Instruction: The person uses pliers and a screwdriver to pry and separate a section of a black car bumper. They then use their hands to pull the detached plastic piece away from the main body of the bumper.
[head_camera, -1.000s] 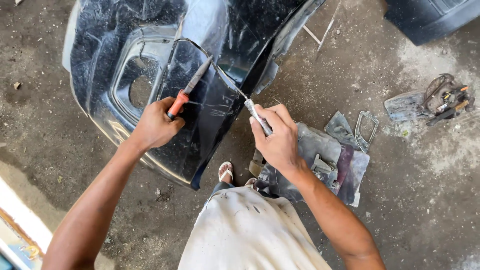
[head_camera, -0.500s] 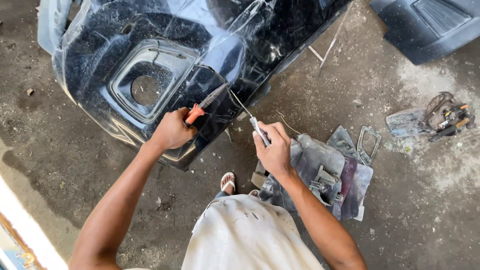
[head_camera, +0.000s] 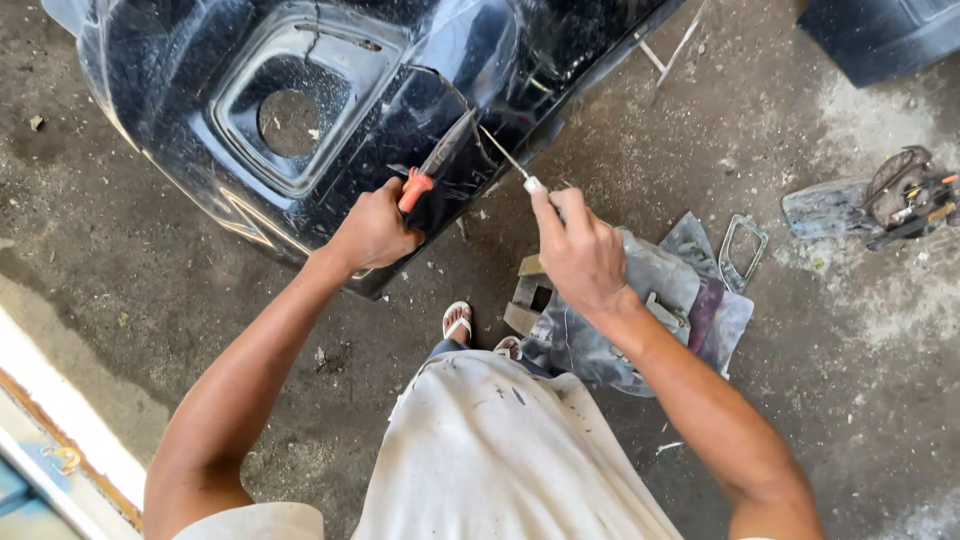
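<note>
Left hand (head_camera: 372, 232) closed around orange handle of pliers (head_camera: 432, 168), metal jaws angled up and right onto glossy black bumper (head_camera: 180, 80). Right hand (head_camera: 580, 250) gripped on thin metal rod tool (head_camera: 505, 158), shaft slanting up and left. Both tips meet at one spot on cracked bumper edge, directly ahead of hands, both equally near. Bumper: hard shiny plastic, recessed square pocket with round hole, lying on rough dusty concrete floor (head_camera: 120, 300). Crumpled grey plastic sheet (head_camera: 650, 310) by right wrist. Rusty scrap parts (head_camera: 900, 200) far right.
</note>
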